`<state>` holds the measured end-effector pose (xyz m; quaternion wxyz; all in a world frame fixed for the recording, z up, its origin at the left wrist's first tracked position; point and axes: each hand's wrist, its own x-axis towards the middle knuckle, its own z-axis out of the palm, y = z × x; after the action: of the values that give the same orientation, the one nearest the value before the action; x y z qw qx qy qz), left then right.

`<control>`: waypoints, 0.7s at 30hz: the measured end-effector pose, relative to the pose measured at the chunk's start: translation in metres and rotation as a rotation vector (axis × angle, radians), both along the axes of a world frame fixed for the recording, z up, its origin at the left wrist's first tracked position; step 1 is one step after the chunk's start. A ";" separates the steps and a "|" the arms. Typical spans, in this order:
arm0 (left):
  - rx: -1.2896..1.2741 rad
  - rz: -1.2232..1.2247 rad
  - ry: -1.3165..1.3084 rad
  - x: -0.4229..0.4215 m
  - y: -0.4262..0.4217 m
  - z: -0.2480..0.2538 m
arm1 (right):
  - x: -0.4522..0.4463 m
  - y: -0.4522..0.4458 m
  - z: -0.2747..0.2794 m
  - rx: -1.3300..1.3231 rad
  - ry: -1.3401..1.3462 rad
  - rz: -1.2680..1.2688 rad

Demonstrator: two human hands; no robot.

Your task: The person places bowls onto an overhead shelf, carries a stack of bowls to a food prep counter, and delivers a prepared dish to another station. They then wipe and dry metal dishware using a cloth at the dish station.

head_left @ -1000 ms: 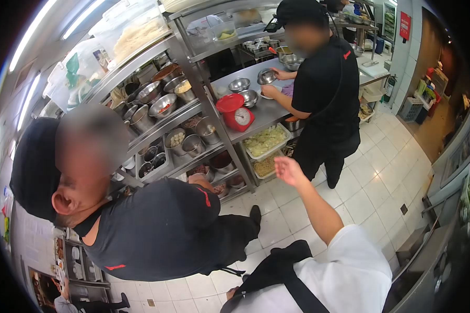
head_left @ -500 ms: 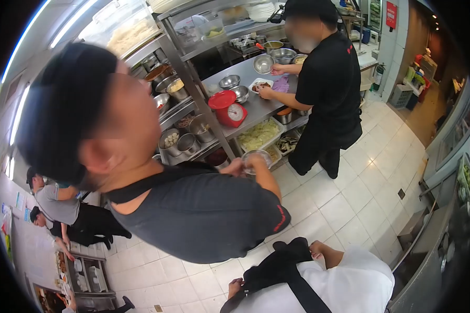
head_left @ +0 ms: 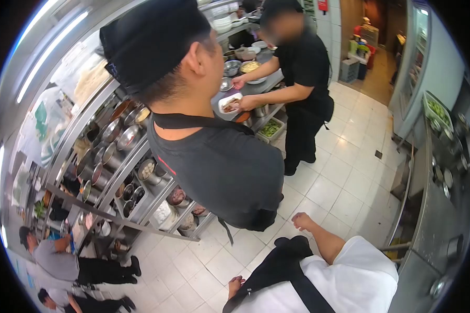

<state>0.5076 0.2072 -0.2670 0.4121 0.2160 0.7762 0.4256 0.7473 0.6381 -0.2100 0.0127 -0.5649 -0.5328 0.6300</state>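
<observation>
Since half a second ago, the wearer's right hand has swung out from the edge of the black apron, and the nearest co-worker in a dark grey T-shirt has shifted from the left toward the middle of my feed, back now turned to me. I see the right hand out in front of the body above the white floor tiles, fingers loosely spread and slightly bent, with nothing visible in its grasp. The left hand sits low at the apron's left edge, fingers half curled; from where I watch, I cannot tell whether it touches the cloth or holds anything. The apron is the thing closest to both hands, hanging over the front of the white shirt: matte and plain, bunched into dark folds at its upper end, with a small pale mark near the left hand and one broad strap running down across the shirt. Beyond the nearest co-worker I pick out a second co-worker in black, holding a small metal bowl in one hand and a white dish of brownish food in the other. Along my left stands a steel rack packed with metal bowls and pots; on the right, a tray of green vegetables rests by the steel counter.
</observation>
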 end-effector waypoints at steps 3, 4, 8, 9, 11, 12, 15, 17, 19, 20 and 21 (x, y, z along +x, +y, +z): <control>0.002 -0.179 0.060 -0.021 -0.010 -0.014 | 0.026 -0.043 -0.010 -0.115 -0.064 -0.097; -0.011 -0.200 0.051 -0.026 -0.013 -0.014 | 0.038 -0.059 -0.016 -0.181 -0.066 -0.150; -0.051 -0.237 0.010 -0.030 -0.022 -0.007 | 0.065 -0.103 -0.031 -0.318 -0.076 -0.274; -0.115 -0.144 -0.048 -0.030 -0.021 -0.003 | 0.067 -0.106 -0.032 -0.340 -0.068 -0.274; -0.245 0.038 -0.161 -0.032 -0.017 0.008 | 0.070 -0.111 -0.030 -0.388 -0.048 -0.279; -0.207 0.069 -0.192 -0.032 -0.020 0.014 | 0.067 -0.108 -0.028 -0.368 -0.028 -0.311; -0.276 0.464 -0.416 -0.021 -0.004 0.064 | 0.050 -0.081 -0.013 -0.299 0.046 -0.370; -0.208 0.289 -0.291 -0.024 -0.021 0.044 | 0.035 -0.058 0.005 -0.247 0.115 -0.367; -0.053 -0.078 -0.018 -0.036 -0.053 -0.015 | 0.016 -0.038 0.043 -0.184 0.202 -0.401; -0.058 -0.116 0.021 -0.033 -0.056 -0.009 | 0.004 -0.027 0.055 -0.109 0.297 -0.472; -0.060 -0.130 0.019 -0.034 -0.055 -0.009 | -0.005 -0.015 0.068 -0.033 0.388 -0.547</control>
<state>0.4740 0.1522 -0.2759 0.4380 0.2574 0.7767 0.3722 0.7426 0.6226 -0.1420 0.2731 -0.5567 -0.3390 0.7075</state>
